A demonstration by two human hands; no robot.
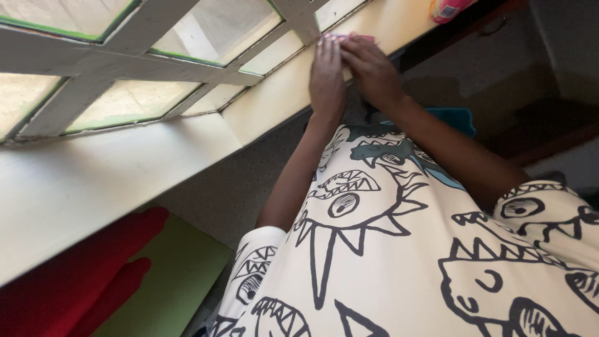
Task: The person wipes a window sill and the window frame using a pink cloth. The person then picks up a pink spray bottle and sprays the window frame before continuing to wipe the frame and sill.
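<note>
Both my hands reach up to the cream window sill [274, 93]. My left hand [327, 78] and my right hand [372, 70] meet at their fingertips on a small pink thing [350, 38] lying on the sill below the window. The fingers cover most of it, so I cannot tell its shape. My cream shirt [399, 262] with black monster drawings fills the lower right of the view.
A white-framed window [187, 59] with frosted panes runs along the top left. A pink container [447, 7] stands farther along the sill. A teal object [454, 118] shows behind my right forearm. Red cloth [81, 281] lies on a green surface [178, 274] at the lower left.
</note>
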